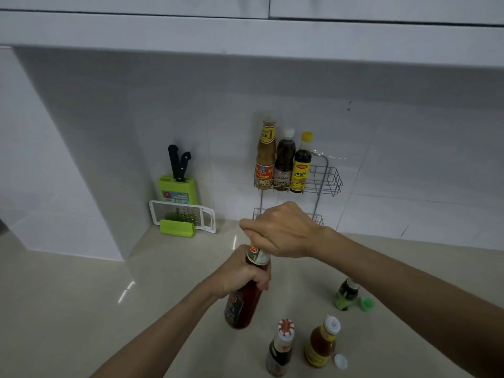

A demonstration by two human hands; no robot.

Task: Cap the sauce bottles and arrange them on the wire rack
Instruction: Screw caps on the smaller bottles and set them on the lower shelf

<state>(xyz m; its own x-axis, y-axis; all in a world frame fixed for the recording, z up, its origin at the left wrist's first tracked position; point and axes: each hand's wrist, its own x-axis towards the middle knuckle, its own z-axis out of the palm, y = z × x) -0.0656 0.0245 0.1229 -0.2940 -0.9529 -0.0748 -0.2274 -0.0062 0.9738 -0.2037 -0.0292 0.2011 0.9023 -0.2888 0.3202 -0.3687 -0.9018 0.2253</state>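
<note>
My left hand (241, 276) grips the neck of a tall dark red sauce bottle (242, 304), held tilted above the counter. My right hand (281, 230) is curled over the bottle's top and hides the cap. On the wall, the wire rack (328, 180) carries three bottles in its upper tier: an orange-brown one (265, 156), a dark one (284, 162) and a yellow-capped one (301, 165). On the counter stand a green bottle (345, 294) beside a loose green cap (366, 303), an orange bottle (321, 343) beside a loose white cap (341, 361), and a dark bottle (281, 349) with a red-and-white top.
A green knife block (178, 186) with two black-handled knives stands in the back corner, with a white grater (182, 215) leaning in front of it. The beige counter (81, 309) stretches to the left. Cabinets hang overhead. The rack's lower tier (317, 218) sits behind my right hand.
</note>
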